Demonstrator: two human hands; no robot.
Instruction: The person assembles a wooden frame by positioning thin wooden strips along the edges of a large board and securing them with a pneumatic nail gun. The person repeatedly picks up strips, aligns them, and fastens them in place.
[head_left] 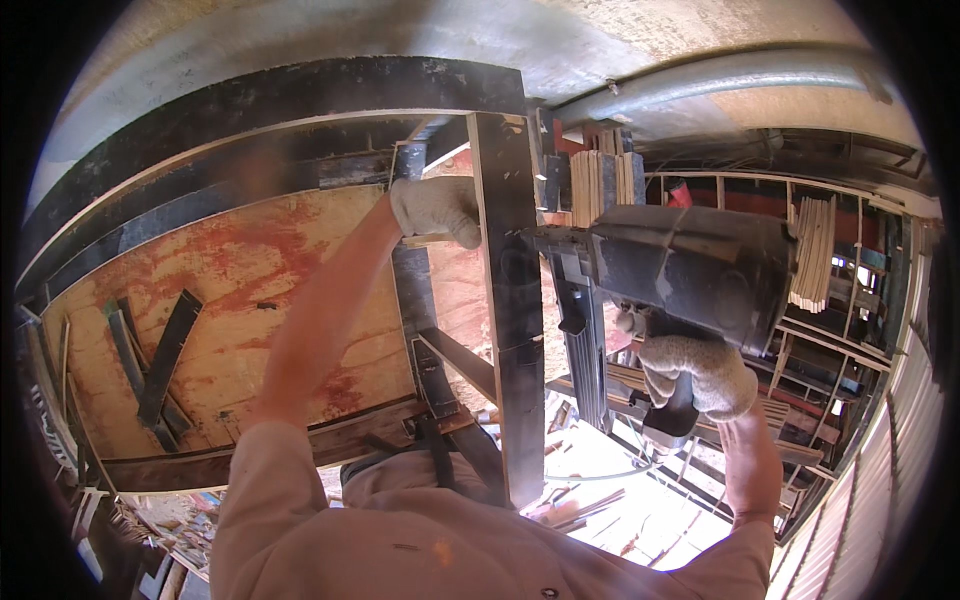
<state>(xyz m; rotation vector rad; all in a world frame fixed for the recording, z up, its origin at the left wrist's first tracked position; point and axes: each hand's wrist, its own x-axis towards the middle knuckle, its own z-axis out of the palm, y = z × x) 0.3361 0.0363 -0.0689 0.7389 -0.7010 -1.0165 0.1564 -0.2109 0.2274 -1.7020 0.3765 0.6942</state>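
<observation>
My right hand [700, 375], in a pale knit glove, is wrapped round the handle of a black nail gun [690, 270]. Its nose points left and meets the right side of a dark wooden board [508, 300], near its upper part. The ribbed magazine [583, 350] hangs beneath the nose. At the board's left side my left hand [437, 210], also gloved, is closed against its edge, with the fingertips partly hidden. Across the top, the board meets a long black frame plank [300, 90].
A plywood top [240, 270] with reddish stains lies to the left, bearing several loose black strips [168, 360]. Bundled wooden slats [600, 185] stand beyond the nail gun, near a timber rack [830, 350]. A thin hose [600, 476] trails over wood scraps [585, 508] below.
</observation>
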